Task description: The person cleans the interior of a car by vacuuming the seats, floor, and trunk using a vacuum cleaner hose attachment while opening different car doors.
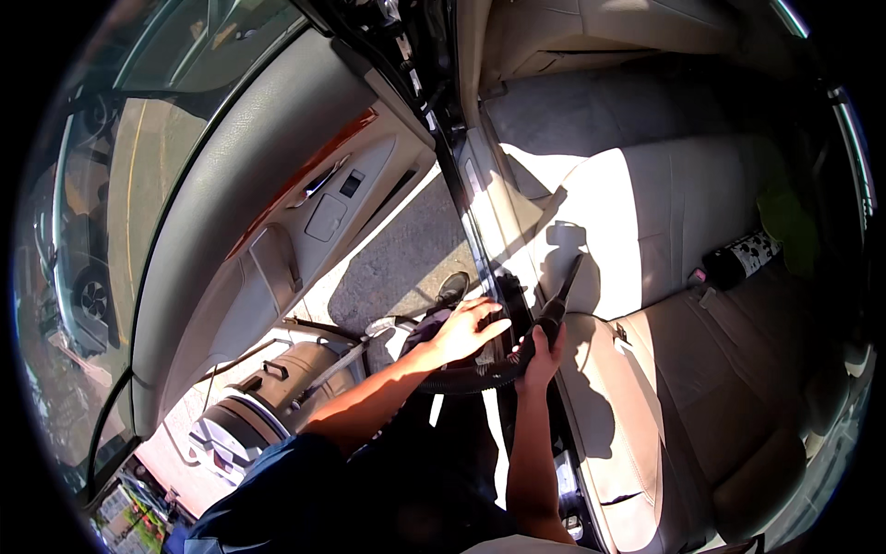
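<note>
My right hand grips the black handle of a vacuum hose. A slim black crevice nozzle extends from that handle over the edge of the beige rear seat. My left hand is held palm down with its fingers apart, to the left of the nozzle handle and near the car's door sill. Nothing shows in it. The hose curves beneath my left forearm. Shadows of my head and the nozzle fall on the sunlit part of the seat.
At left the rear door stands open. Below it is a canister vacuum cleaner on the ground. A black-and-white patterned cylindrical item, a seat-belt buckle and a green cloth are on the seat. My shoe is outside the sill.
</note>
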`<act>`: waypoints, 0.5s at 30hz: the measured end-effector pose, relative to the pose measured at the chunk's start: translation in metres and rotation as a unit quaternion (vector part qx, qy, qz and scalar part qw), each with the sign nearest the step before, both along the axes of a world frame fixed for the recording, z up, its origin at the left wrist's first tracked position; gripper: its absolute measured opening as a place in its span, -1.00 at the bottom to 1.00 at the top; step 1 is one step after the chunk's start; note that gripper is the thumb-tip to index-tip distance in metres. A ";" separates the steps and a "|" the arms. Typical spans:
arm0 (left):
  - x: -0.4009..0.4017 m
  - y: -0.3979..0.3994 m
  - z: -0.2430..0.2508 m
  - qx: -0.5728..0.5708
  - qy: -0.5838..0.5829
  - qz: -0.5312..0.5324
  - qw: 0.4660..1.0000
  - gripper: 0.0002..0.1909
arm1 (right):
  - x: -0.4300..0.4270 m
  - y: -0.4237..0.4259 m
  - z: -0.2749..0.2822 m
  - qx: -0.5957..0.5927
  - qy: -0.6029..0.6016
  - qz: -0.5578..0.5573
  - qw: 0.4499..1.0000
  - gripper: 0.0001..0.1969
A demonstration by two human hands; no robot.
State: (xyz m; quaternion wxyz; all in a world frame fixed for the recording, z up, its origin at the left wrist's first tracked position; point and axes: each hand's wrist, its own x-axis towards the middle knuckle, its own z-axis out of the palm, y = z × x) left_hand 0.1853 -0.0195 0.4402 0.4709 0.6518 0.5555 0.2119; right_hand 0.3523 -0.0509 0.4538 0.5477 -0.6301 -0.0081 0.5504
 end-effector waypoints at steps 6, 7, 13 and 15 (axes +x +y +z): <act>-0.078 -0.189 0.011 -0.378 -0.155 0.083 0.909 -0.23 | -0.039 -0.036 0.054 0.016 0.145 0.249 0.958 -0.29; -0.088 -0.195 0.036 -0.363 -0.098 0.074 0.924 -0.22 | -0.057 -0.029 0.067 0.033 0.155 0.289 0.944 -0.29; -0.116 -0.226 0.047 -0.248 -0.267 0.263 0.893 -0.41 | -0.148 0.076 -0.014 0.115 -0.017 0.445 0.888 -0.25; -0.110 -0.236 0.041 -0.202 -0.184 0.224 0.935 -0.42 | -0.186 0.088 0.004 0.109 -0.104 0.559 0.816 -0.20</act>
